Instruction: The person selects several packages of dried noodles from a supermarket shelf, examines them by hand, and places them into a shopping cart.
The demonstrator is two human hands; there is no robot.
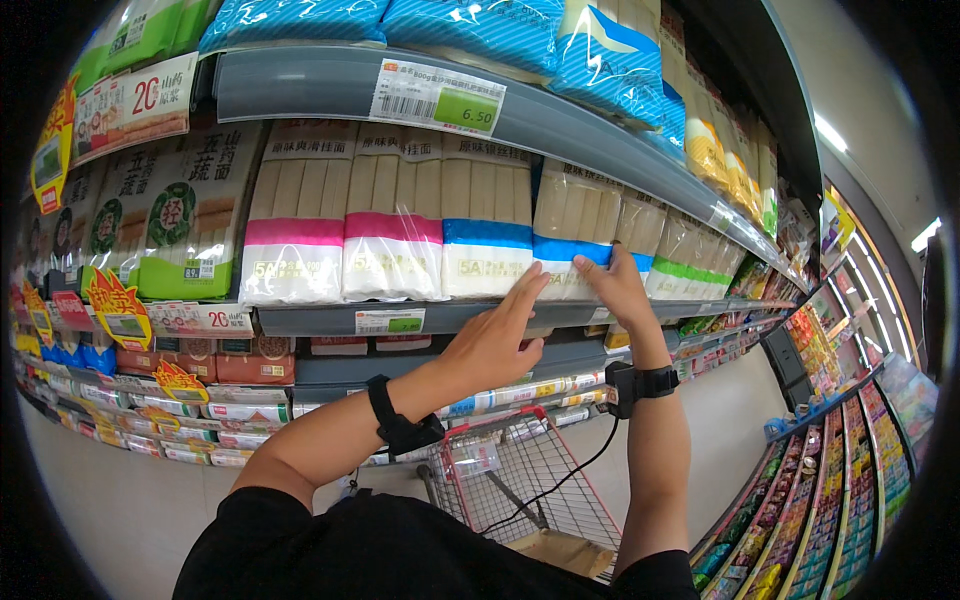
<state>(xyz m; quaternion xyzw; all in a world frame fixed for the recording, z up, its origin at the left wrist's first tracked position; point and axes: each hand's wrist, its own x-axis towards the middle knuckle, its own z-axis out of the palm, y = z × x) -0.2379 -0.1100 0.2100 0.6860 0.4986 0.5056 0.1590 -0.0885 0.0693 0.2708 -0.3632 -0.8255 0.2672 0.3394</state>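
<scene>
Clear packs of dried noodles with coloured bands stand upright on a grey shelf in front of me. My right hand (619,289) is at the right edge of one blue-banded noodle pack (576,217); the thumb lies on its front and the fingers reach into the gap beside it. This pack leans slightly compared with its neighbours. My left hand (491,334) is empty, fingers extended and thumb apart. Its fingertips are by the lower left edge of that pack, beside another blue-banded pack (486,225); whether they touch is unclear. Pink-banded packs (394,225) stand farther left.
Above, a grey shelf edge (300,82) with price tags juts out under blue noodle bags (472,34). Green-bottomed packs (187,217) stand left. Below me is a wire shopping cart (510,465) holding a brown item (562,551). A cable (559,491) hangs from my right wrist strap (637,382).
</scene>
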